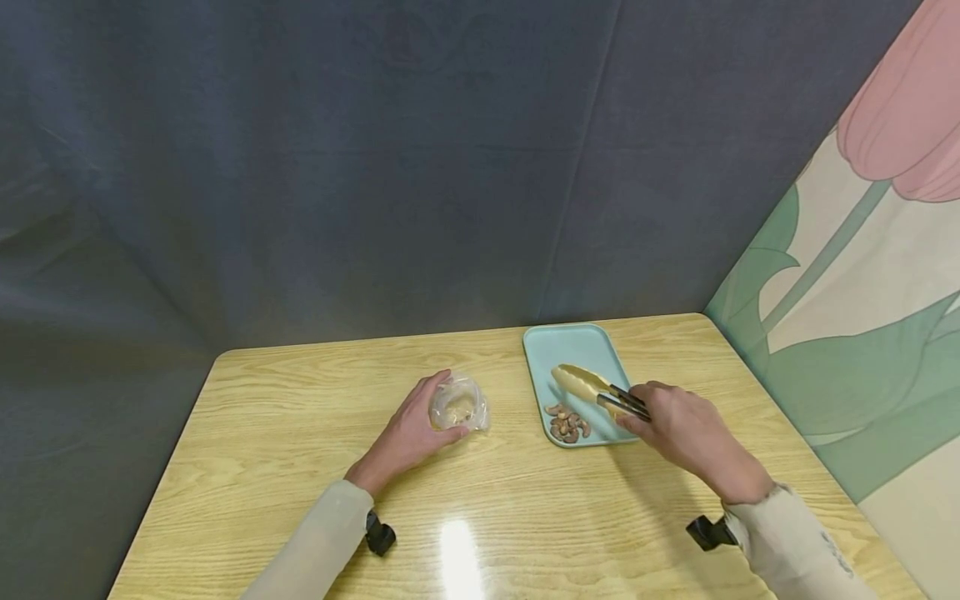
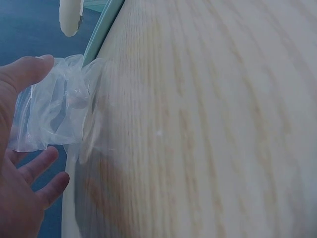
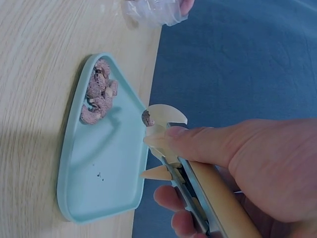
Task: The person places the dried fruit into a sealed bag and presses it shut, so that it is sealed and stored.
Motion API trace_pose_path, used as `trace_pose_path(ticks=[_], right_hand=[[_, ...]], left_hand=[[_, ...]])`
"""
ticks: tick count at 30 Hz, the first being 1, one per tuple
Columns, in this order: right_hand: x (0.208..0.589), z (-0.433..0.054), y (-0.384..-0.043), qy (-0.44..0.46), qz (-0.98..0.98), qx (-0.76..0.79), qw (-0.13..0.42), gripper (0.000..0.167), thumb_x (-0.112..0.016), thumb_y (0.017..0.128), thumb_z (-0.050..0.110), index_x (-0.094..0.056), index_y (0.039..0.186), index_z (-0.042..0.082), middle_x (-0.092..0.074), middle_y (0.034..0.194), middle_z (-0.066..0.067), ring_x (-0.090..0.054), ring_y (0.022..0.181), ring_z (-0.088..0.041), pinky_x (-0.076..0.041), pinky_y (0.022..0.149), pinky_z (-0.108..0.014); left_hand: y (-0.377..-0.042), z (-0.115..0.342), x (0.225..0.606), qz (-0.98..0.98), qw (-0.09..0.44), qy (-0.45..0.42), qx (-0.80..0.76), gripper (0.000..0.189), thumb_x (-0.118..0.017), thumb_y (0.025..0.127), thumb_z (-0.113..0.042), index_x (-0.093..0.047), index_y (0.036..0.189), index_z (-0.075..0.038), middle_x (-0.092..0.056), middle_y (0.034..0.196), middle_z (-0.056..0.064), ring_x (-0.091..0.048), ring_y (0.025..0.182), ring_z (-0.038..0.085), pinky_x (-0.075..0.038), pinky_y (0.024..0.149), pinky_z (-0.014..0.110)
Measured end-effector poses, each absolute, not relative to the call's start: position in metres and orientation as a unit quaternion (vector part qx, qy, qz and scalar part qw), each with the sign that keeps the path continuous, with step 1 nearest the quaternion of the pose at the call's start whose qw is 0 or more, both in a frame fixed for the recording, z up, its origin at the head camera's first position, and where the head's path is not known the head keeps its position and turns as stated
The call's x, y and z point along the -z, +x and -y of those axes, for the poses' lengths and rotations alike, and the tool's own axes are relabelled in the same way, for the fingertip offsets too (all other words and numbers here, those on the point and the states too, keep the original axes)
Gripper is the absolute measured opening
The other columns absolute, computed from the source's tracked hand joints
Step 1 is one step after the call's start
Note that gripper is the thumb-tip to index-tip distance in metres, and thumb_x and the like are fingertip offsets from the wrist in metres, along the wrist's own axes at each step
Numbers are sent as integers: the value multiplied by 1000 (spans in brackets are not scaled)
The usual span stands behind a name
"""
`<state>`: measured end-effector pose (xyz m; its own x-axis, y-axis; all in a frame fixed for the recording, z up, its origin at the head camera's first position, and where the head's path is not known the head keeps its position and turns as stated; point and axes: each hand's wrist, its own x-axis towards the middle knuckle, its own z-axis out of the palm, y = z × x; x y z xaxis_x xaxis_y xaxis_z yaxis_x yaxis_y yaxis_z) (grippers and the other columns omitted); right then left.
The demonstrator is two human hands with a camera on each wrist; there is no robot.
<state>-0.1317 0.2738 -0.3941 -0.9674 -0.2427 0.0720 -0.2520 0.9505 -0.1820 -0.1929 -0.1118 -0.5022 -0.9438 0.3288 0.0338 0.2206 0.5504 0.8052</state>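
Observation:
My left hand [image 1: 412, 425] curls its thumb and fingers round a clear plastic bag [image 1: 459, 405], which stands with its mouth open on the table. Some small pale contents show at the bottom of the bag. In the left wrist view the thumb touches the bag [image 2: 54, 106] on one side. My right hand [image 1: 686, 429] grips tongs [image 1: 588, 387] with pale tips and metal arms, held above the blue-green tray [image 1: 573, 340]. A brown nut [image 3: 147, 119] appears at the tong tips in the right wrist view. Brown-skinned cashews [image 1: 567, 424] lie heaped in the tray's near left corner.
The wooden table [image 1: 300, 433] runs up to a dark curtain [image 1: 375, 167] behind it. To the right rises a cloth [image 1: 862, 333] with a printed flower. Some dark crumbs [image 3: 100, 175] lie on the tray.

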Motion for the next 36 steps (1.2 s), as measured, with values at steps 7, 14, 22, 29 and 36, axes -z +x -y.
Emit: trace_pose_path(ticks=[7,14,22,29,36], right_hand=[[388,-272,-130,125,987,-93,27,30,-81,95,31,-59,81,17,-45,69,3,-39,57,-12,-31,51,-29],[381,-268,-128,131,986,-96,25,30,-80,96,33,-59,82,18,-45,69,3,-40,57,-11,-32,51,-29],[375,-264,-128,142,985,-96,34,29,-81,95,32,-60,83,18,-46,70,5,-41,58,-10,-33,51,-29],[366,-255,-126,165,981,-94,44,27,-80,96,33,-60,84,19,-45,71,6,-41,59,-9,-33,51,-28],[356,-242,-124,178,978,-98,52,28,-81,95,33,-59,84,20,-45,71,7,-42,61,-9,-35,52,-29]], left_hand=[[-192,112,501,-873,59,159,-457,95,-89,89,-38,-36,166,-23,-45,164,1,-43,155,30,-40,123,60],[-192,111,500,-875,58,159,-453,95,-89,89,-37,-35,166,-21,-46,163,3,-42,156,31,-39,124,60],[-191,111,500,-874,60,159,-456,96,-88,89,-38,-35,167,-22,-46,164,2,-42,156,30,-39,124,60],[-193,111,501,-874,61,158,-455,97,-88,89,-40,-34,167,-22,-45,165,2,-42,156,30,-39,124,60],[-194,111,502,-877,58,160,-450,97,-88,89,-40,-34,167,-22,-45,164,2,-42,156,30,-40,123,60]])
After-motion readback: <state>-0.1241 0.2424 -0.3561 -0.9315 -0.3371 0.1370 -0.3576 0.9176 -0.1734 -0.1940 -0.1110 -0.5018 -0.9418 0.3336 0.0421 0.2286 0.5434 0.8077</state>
